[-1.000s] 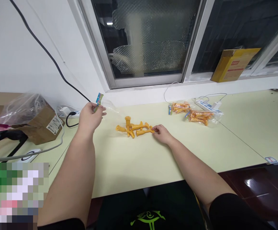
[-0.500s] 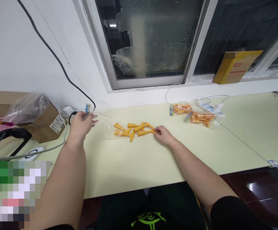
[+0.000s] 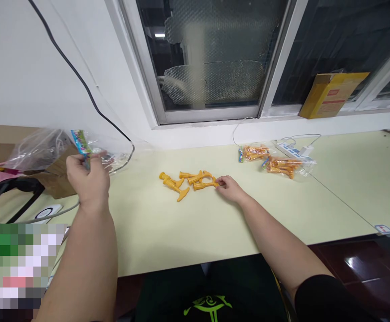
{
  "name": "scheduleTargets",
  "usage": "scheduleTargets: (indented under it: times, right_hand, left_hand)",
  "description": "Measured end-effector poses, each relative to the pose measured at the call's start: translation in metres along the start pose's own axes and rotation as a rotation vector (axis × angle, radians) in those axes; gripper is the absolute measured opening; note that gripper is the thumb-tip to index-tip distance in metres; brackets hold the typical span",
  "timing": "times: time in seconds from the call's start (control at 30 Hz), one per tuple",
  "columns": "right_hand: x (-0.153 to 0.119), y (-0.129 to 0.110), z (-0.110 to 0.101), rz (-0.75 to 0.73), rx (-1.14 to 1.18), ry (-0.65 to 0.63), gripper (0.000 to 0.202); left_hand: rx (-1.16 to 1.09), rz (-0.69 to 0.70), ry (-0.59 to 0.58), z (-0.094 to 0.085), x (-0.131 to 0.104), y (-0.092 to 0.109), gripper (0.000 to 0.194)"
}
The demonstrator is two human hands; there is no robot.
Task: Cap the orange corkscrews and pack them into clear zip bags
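On the table (image 3: 154, 232), the yellow toys (image 3: 195, 179) now lie loose, free of the clear bag (image 3: 81, 142) the left hand (image 3: 89, 175) pinches, and the right hand (image 3: 229, 188) touches one, grip unclear.

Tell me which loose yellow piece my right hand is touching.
The rightmost piece: its right end is at the fingertips of your right hand. The other pieces lie behind it or to its left, clear of the hand.
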State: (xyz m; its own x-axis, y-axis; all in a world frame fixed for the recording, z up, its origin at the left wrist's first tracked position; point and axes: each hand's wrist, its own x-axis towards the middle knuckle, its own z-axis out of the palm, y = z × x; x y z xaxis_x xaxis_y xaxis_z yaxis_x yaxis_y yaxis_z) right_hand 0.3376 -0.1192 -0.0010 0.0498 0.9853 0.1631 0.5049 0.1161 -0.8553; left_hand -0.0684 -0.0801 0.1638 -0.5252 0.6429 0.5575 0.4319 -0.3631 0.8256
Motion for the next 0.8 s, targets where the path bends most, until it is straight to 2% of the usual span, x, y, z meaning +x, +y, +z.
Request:
scheduleTargets:
  times: [0.03,0.1,0.17,0.27,0.37,0.43,0.53,0.6,0.7,0.8]
  right_hand:
    - [-0.001,-0.001,0.0,0.002,0.001,0.004,0.025]
    - [-0.002,-0.004,0.0,-0.003,0.012,0.029,0.026]
    - [-0.004,-0.008,-0.002,-0.047,0.059,0.075,0.028]
    - [-0.005,-0.016,-0.005,-0.14,0.269,0.115,0.037]
    - [-0.006,-0.02,-0.009,-0.139,0.579,0.043,0.056]
    - [-0.006,-0.022,-0.011,-0.109,0.757,0.009,0.06]
    - [-0.006,-0.024,-0.015,-0.065,0.909,0.003,0.058]
    - [-0.006,-0.025,-0.019,-0.023,0.952,-0.011,0.059]
    - [-0.006,-0.028,-0.026,0.079,0.926,0.005,0.061]
    - [-0.008,-0.032,-0.03,0.145,0.803,0.05,0.061]
  left_hand:
    - [-0.106,-0.019,0.028,0.006,-0.007,0.003,0.011]
    - [-0.305,-0.043,-0.026,0.021,-0.025,0.007,0.014]
    - [-0.454,-0.124,-0.092,0.038,-0.046,0.009,0.024]
    - [-0.593,-0.208,-0.285,0.061,-0.075,0.008,0.04]
    - [-0.663,-0.241,-0.453,0.079,-0.098,0.004,0.063]
    - [-0.686,-0.268,-0.56,0.088,-0.11,-0.003,0.076]
    - [-0.672,-0.316,-0.686,0.097,-0.125,-0.017,0.064]
    - [-0.65,-0.38,-0.713,0.099,-0.133,-0.027,0.057]
    - [-0.606,-0.459,-0.738,0.096,-0.137,-0.036,0.066]
    - [-0.581,-0.45,-0.79,0.086,-0.135,-0.038,0.076]
